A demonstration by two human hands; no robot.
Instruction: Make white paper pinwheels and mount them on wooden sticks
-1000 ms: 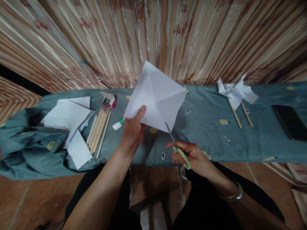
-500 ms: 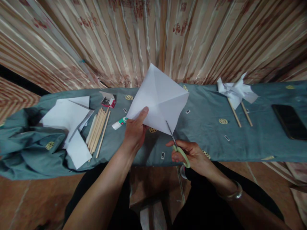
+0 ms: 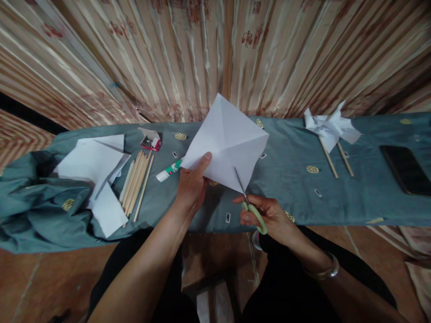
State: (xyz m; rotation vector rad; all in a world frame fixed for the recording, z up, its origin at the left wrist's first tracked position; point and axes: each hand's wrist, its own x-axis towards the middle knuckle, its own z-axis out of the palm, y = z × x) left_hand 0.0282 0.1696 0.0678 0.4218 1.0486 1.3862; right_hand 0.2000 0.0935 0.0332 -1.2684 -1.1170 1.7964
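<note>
A creased square sheet of white paper (image 3: 232,130) is held up above the cloth, one corner pointing toward me. My left hand (image 3: 193,184) grips its left corner, thumb on top and the other fingers hidden underneath. In my right hand (image 3: 266,213) is a pair of scissors (image 3: 254,214) with pale green handles. Their blades lie at the paper's near corner, pointing in along a crease toward the centre. A glue stick (image 3: 169,170) with a green and white label lies just left of my left hand.
Left on the blue-green cloth (image 3: 286,193) lie white paper sheets (image 3: 94,157), several wooden sticks (image 3: 136,181) and a small open box of metal pins (image 3: 151,141). At right are paper pinwheels (image 3: 332,128) on sticks and a black phone (image 3: 406,169). A curtain (image 3: 188,58) hangs behind.
The paper and my left hand have shifted slightly right and toward me, the near corner sliding further into the scissors. My right hand stays almost where it was.
</note>
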